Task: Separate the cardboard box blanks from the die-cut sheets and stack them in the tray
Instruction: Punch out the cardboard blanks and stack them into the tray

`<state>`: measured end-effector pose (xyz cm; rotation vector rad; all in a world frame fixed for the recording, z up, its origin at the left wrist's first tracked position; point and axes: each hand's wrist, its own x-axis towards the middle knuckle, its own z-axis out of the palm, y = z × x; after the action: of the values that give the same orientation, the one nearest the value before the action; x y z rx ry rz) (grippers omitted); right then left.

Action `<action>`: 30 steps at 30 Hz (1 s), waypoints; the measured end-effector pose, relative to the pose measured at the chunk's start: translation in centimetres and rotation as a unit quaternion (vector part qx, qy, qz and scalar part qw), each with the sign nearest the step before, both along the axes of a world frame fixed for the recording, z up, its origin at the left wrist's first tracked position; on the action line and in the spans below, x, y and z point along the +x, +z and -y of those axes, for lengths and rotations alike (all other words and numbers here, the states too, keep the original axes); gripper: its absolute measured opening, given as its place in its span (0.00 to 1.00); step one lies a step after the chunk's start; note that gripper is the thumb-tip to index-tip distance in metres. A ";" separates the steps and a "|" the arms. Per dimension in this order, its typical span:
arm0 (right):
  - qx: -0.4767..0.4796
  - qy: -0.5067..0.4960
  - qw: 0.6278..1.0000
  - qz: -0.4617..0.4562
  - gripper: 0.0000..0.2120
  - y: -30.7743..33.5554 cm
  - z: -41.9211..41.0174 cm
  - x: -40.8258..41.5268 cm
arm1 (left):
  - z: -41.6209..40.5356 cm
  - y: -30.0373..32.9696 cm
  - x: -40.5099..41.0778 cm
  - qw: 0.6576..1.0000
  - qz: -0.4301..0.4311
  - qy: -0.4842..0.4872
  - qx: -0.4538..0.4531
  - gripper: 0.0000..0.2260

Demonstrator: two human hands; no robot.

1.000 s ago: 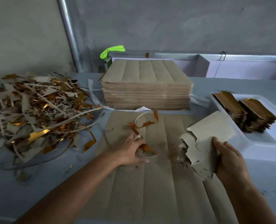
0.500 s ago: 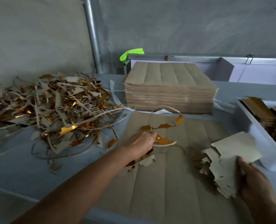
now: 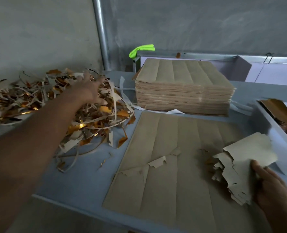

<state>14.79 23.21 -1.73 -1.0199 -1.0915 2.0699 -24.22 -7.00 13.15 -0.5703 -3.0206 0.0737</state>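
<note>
**Head view: left hand over the scrap, right hand holding blanks**

Head view shows the left hand (image 3: 90, 91) with fingers (image 3: 101, 79) spread wide and holding nothing, over the scrap pile (image 3: 58, 105); half a second ago it pinched a gold-edged strip above the die-cut sheet (image 3: 178, 167), and that strip is gone from there. The right hand (image 3: 272, 190) still grips one fanned bundle of box blanks (image 3: 240, 165) at the sheet's right edge, just beside the tray (image 3: 280, 143). One tray holds gold-faced blanks (image 3: 280, 113), count unclear. One tall stack of sheets (image 3: 183, 91) stands behind on the table (image 3: 92, 185). One torn piece (image 3: 157, 162) lies on the flat sheet.
</note>
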 end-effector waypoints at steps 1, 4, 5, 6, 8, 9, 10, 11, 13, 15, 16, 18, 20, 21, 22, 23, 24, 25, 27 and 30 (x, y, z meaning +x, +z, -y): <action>0.000 0.001 1.000 0.002 0.05 0.1 -0.1 0.0 | -0.3 -0.4 0.8 1.000 -0.012 -0.027 0.001 0.41; 0.015 0.013 1.000 0.000 0.05 0.5 -0.2 -0.6 | -1.9 -2.3 4.3 0.975 -0.137 -0.174 0.037 0.29; 0.023 0.019 1.000 -0.005 0.05 0.8 -0.1 -0.9 | -2.6 -3.1 5.7 0.954 -0.165 -0.245 0.049 0.23; 0.033 0.024 0.999 -0.010 0.05 1.0 0.1 -1.3 | -3.2 -4.1 7.3 0.935 -0.167 -0.307 0.054 0.20; 0.044 0.029 0.999 -0.016 0.05 1.2 0.6 -1.7 | -4.2 -6.3 10.2 0.921 -0.089 -0.375 0.062 0.20; 0.047 0.032 0.998 -0.014 0.05 1.3 0.9 -1.9 | -4.6 -7.4 11.5 0.922 -0.023 -0.382 0.065 0.21; 0.051 0.036 0.998 -0.009 0.05 1.3 1.1 -2.0 | -4.8 -8.4 12.7 0.922 0.042 -0.381 0.060 0.24; 0.055 0.041 0.998 -0.004 0.06 1.2 1.3 -2.1 | -5.0 -9.4 13.7 0.920 0.092 -0.378 0.045 0.25; 0.058 0.042 0.997 0.000 0.09 1.2 1.6 -2.2 | -5.3 -11.2 15.4 0.919 0.120 -0.377 0.002 0.25; 0.059 0.040 0.997 -0.008 0.12 1.3 1.9 -2.3 | -5.3 -12.4 16.7 0.923 0.094 -0.373 -0.012 0.16; 0.059 0.038 0.997 -0.012 0.13 1.5 1.9 -2.3 | -5.3 -12.9 17.1 0.926 0.085 -0.367 -0.006 0.11; 0.062 0.035 0.997 -0.015 0.15 1.6 1.9 -2.4 | -5.4 -13.5 17.4 0.930 0.087 -0.358 0.009 0.05; 0.064 0.038 0.997 -0.014 0.12 1.7 1.8 -2.4 | -5.4 -13.4 16.5 0.941 0.075 -0.330 0.011 0.04; 0.063 0.039 0.997 -0.013 0.10 1.7 1.7 -2.4 | -5.3 -13.0 15.3 0.955 0.052 -0.291 0.017 0.07; 0.063 0.039 0.997 -0.013 0.08 1.7 1.6 -2.3 | -5.0 -12.4 13.7 0.971 0.017 -0.237 0.009 0.09; 0.063 0.035 0.997 -0.014 0.07 1.8 1.4 -2.3 | -4.5 -11.5 11.7 0.984 -0.024 -0.178 -0.020 0.11; 0.062 0.028 0.998 -0.015 0.07 1.8 1.2 -2.2 | -3.7 -10.5 9.5 0.990 -0.056 -0.113 -0.057 0.11; 0.061 0.023 0.998 -0.017 0.06 1.9 1.0 -2.0 | -2.7 -9.3 7.5 0.992 -0.068 -0.050 -0.090 0.11; 0.061 0.016 0.998 -0.022 0.06 1.9 0.6 -1.6 | -1.2 -7.6 5.2 0.986 -0.035 0.058 -0.154 0.14; 0.058 0.014 0.998 -0.003 0.05 1.8 0.4 -1.4 | -1.1 -7.0 4.6 0.953 0.068 0.032 -0.294 0.19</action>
<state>13.43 22.78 0.04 -0.9455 -1.2142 2.0058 -19.65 -5.95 6.15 -0.5241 -3.1247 0.9994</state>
